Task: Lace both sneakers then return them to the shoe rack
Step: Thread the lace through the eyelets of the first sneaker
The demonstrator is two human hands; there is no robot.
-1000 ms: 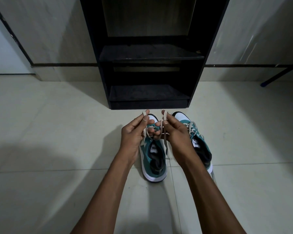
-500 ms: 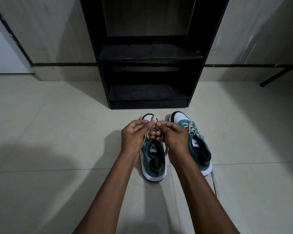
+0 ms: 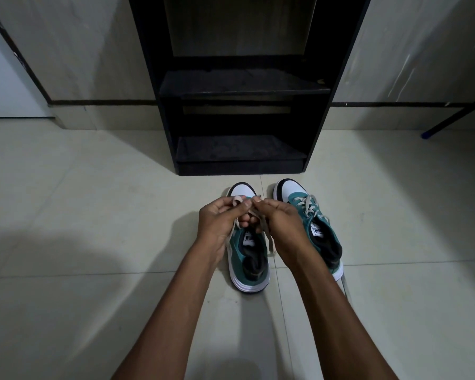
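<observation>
Two teal sneakers with white toe caps stand side by side on the tiled floor, toes toward the black shoe rack (image 3: 242, 157). Above the left sneaker (image 3: 248, 259), my left hand (image 3: 221, 220) and my right hand (image 3: 281, 223) meet fingertip to fingertip. Each hand pinches part of its beige lace (image 3: 269, 237), and one lace end hangs down over the shoe's opening. The right sneaker (image 3: 317, 231) shows beige laces crossed over its tongue; my right wrist covers its inner side. A loose lace end (image 3: 345, 286) trails on the floor behind its heel.
The rack has two dark shelves, both bare, and stands against a grey wall. A dark rod with a blue tip (image 3: 450, 120) slants to the floor at the far right. Pale floor tiles spread to both sides of the sneakers.
Both hands have dropped lower and come together over the left sneaker. The lace ends, held up and apart a second ago, are now gathered between the fingertips.
</observation>
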